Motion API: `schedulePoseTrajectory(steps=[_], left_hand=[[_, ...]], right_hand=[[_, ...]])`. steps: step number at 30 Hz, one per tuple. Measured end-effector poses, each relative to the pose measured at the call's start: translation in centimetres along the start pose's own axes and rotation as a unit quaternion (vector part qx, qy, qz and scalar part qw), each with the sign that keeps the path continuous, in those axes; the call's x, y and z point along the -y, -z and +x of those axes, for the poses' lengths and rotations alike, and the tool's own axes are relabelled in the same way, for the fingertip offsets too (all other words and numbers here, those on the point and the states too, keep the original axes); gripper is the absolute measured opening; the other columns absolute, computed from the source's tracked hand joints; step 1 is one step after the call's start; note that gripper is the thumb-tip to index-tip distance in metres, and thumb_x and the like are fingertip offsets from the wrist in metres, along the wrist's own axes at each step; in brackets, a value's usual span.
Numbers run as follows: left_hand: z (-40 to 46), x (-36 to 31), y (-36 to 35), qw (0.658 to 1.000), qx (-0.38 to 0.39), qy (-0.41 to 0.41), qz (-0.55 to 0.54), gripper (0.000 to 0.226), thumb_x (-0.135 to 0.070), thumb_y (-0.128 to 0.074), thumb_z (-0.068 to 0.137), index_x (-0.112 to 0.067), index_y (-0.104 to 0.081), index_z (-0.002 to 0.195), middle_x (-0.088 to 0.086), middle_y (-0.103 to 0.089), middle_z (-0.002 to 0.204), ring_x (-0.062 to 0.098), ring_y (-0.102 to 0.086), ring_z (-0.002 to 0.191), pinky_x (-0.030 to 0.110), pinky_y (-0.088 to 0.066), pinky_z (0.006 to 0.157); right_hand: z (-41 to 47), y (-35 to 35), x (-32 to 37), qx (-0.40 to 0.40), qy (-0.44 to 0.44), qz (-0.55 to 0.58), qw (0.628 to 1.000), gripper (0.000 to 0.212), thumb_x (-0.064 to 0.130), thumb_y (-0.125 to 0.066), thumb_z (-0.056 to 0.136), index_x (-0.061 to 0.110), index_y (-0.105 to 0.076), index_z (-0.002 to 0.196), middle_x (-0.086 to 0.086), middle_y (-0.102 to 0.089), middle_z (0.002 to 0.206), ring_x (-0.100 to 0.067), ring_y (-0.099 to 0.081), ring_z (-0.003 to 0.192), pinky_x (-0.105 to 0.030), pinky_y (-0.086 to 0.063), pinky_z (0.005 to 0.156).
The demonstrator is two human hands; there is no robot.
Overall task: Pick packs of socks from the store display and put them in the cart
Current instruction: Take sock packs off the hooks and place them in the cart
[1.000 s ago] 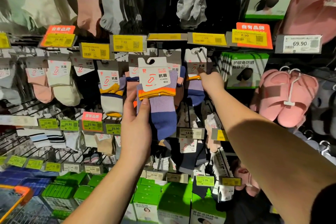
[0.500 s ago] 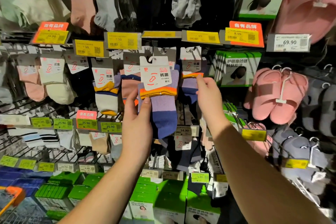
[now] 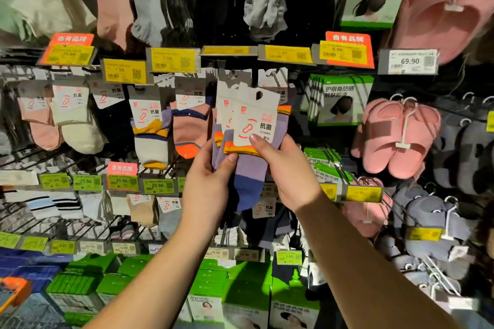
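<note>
Before the rack, right hand point(image 3: 288, 171) has brought a second sock pack point(image 3: 254, 125) (lilac).

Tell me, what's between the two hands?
In the head view, the purple sock packs sit between the left hand and the right hand. Both hands pinch them, white cards on top, in front of the hanging display.

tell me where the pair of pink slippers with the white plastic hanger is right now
In the head view, the pink slippers hang on the display's right side, right of the green-and-white boxed packs, below the white 69.90 price tag.
</note>
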State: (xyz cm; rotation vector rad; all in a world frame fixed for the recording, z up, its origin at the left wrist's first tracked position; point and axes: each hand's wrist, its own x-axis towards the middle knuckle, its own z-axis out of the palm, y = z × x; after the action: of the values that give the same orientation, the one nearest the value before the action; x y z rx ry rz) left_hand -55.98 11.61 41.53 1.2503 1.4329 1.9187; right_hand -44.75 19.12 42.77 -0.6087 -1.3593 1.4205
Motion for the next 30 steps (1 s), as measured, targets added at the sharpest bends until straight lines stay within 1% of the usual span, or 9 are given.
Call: schedulePoseTrajectory(steps=[3,6,9,14,18,20,24,26,30], left_hand=[[0.4,0.7,0.6,1.0,0.002,0.015,0.012,0.035,-0.012,-0.069,0.093,-0.022,-0.061,0.126,-0.009,-0.073,0.116,0.001,-0.068,0.106,0.016,-0.051,0.084],[0.3,0.9,0.8,0.999,0.009,0.036,0.003,0.034,-0.02,-0.068,0.095,-0.023,-0.061,0.128,-0.01,-0.073,0.118,0.007,-0.068,0.11,0.029,-0.052,0.092],[0.3,1.2,1.0,0.999,-0.011,0.049,0.005,0.015,-0.025,-0.056,0.102,-0.027,-0.066,0.114,-0.009,-0.075,0.106,0.011,-0.069,0.102,0.04,-0.05,0.089],[0.8,1.0,1.8,0.998,-0.06,0.033,-0.013,0.013,-0.026,-0.054,0.102,-0.025,-0.066,0.104,-0.005,-0.074,0.102,0.012,-0.066,0.095,0.039,-0.048,0.083],[1.0,0.5,1.6,0.998,-0.057,0.02,-0.034,0.013,-0.019,-0.052,0.104,-0.017,-0.064,0.108,-0.008,-0.072,0.097,0.002,-0.063,0.086,0.018,-0.047,0.069],[1.0,0.2,1.3,0.998,-0.049,0.017,-0.041,0.016,-0.017,-0.051,0.104,-0.014,-0.065,0.112,-0.008,-0.072,0.1,-0.001,-0.064,0.087,0.014,-0.046,0.069],[1.0,0.3,0.9,0.997,-0.036,0.027,-0.065,0.02,-0.017,-0.051,0.105,-0.016,-0.065,0.118,-0.002,-0.073,0.116,0.011,-0.067,0.108,0.03,-0.05,0.087],[1.1,0.3,0.8,0.996,-0.038,0.032,-0.074,0.02,-0.017,-0.05,0.105,-0.015,-0.065,0.118,-0.001,-0.074,0.116,0.011,-0.067,0.108,0.032,-0.049,0.087],[1.1,0.3,0.8,0.996,-0.043,0.031,-0.069,0.018,-0.018,-0.051,0.104,-0.025,-0.068,0.107,-0.006,-0.075,0.11,0.011,-0.068,0.105,0.036,-0.05,0.089]], right_hand=[[-0.1,0.4,-0.5,0.007,-0.014,0.016,1.0,0.03,0.015,-0.061,0.099,0.021,-0.061,0.128,0.002,-0.071,0.126,-0.015,-0.066,0.118,-0.039,-0.053,0.101],[0.0,1.0,-0.6,0.016,-0.03,0.08,0.996,0.027,0.012,-0.055,0.101,0.023,-0.062,0.125,-0.002,-0.071,0.125,-0.019,-0.067,0.117,-0.035,-0.055,0.097],[0.5,1.9,-0.3,0.0,-0.043,0.124,0.991,0.031,0.014,-0.053,0.101,0.018,-0.058,0.131,-0.005,-0.071,0.125,-0.022,-0.067,0.116,-0.034,-0.057,0.092],[2.2,4.2,1.2,-0.074,-0.02,0.067,0.995,0.02,0.022,-0.057,0.101,0.024,-0.061,0.12,-0.003,-0.073,0.121,-0.024,-0.068,0.115,-0.047,-0.052,0.102],[4.6,4.7,2.1,-0.086,0.0,0.006,0.996,0.019,0.023,-0.06,0.101,0.022,-0.062,0.12,-0.004,-0.074,0.118,-0.023,-0.071,0.108,-0.049,-0.054,0.1],[5.8,4.7,2.3,-0.089,0.001,-0.032,0.996,0.021,0.025,-0.061,0.1,0.021,-0.062,0.121,-0.002,-0.074,0.116,-0.021,-0.072,0.105,-0.049,-0.054,0.099],[8.2,4.8,2.6,-0.093,0.004,-0.084,0.992,0.026,0.03,-0.062,0.1,0.021,-0.061,0.124,-0.001,-0.073,0.116,-0.021,-0.071,0.104,-0.049,-0.055,0.097],[9.2,4.8,2.6,-0.103,-0.004,-0.086,0.991,0.027,0.031,-0.062,0.099,0.022,-0.061,0.124,-0.002,-0.073,0.115,-0.021,-0.071,0.104,-0.05,-0.055,0.097],[10.4,5.3,1.8,-0.116,-0.017,-0.091,0.989,0.033,0.034,-0.063,0.098,0.018,-0.06,0.127,-0.004,-0.074,0.114,-0.024,-0.072,0.101,-0.05,-0.057,0.093]])
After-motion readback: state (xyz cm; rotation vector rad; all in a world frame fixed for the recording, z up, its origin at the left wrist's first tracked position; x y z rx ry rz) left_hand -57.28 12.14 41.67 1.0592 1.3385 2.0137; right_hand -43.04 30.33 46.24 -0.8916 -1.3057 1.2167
